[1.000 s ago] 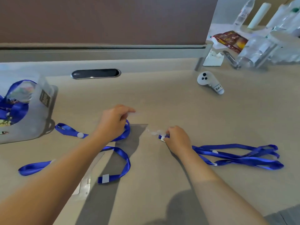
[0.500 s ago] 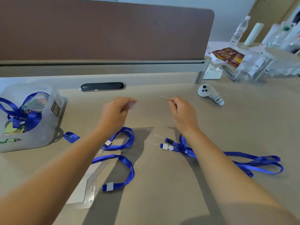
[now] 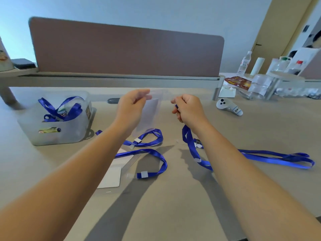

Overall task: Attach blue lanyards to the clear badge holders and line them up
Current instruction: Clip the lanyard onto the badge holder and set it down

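I read "Hoe" on the white controller's (image 3: 229,107) label; the rest is cut off. My left grip (image 3: 132,107) pinches the clear badge holder (image 3: 149,115), hard to make out, above the bench (image 3: 260,136). My right grip (image 3: 188,108) is closed on a blue lanyard (image 3: 191,145) trailing down just beside it.

The beige desk (image 3: 260,136) carries a translucent bin (image 3: 57,134) at left, two blue lanyards (image 3: 152,153) and flat clear badge holders (image 3: 112,176) at centre, a further lanyard (image 3: 278,158) at right, and a white controller (image 3: 229,107) beyond.
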Tool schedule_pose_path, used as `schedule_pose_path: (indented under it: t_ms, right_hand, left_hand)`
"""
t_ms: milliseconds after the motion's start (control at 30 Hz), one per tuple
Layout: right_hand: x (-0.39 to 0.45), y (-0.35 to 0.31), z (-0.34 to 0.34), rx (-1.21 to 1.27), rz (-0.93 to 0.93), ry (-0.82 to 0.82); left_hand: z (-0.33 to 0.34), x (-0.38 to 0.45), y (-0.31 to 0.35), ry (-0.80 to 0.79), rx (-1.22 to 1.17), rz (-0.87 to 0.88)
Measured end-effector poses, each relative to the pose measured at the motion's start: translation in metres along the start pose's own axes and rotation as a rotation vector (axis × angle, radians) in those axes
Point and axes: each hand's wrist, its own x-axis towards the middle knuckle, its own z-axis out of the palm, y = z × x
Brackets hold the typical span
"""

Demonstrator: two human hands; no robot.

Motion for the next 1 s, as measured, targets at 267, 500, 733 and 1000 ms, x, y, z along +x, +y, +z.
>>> schedule_pose_path:
  t_ms: [267, 500, 733, 1000]
  right_hand:
    - [-0.041, -0.029, 0.027, 0.051, -0.003, -0.039]
    - [-0.051, -0.038, 0.031, 0.125, 0.084, -0.143]
    - [-0.048, -0.039, 0.032, 0.217, 0.136, -0.218]
    - [-0.046, -0.037, 0.041, 0.233, 0.119, -0.271]
  left_hand:
    - [-0.026, -0.038, 0.004, 0.099, -0.140, -0.159]
    - [-0.028, -0.047, 0.000, 0.165, -0.083, -0.126]
    - [-0.032, -0.049, -0.008, 0.183, 0.060, 0.046]
    - [-0.036, -0.050, -0.014, 0.172, 0.136, 0.075]
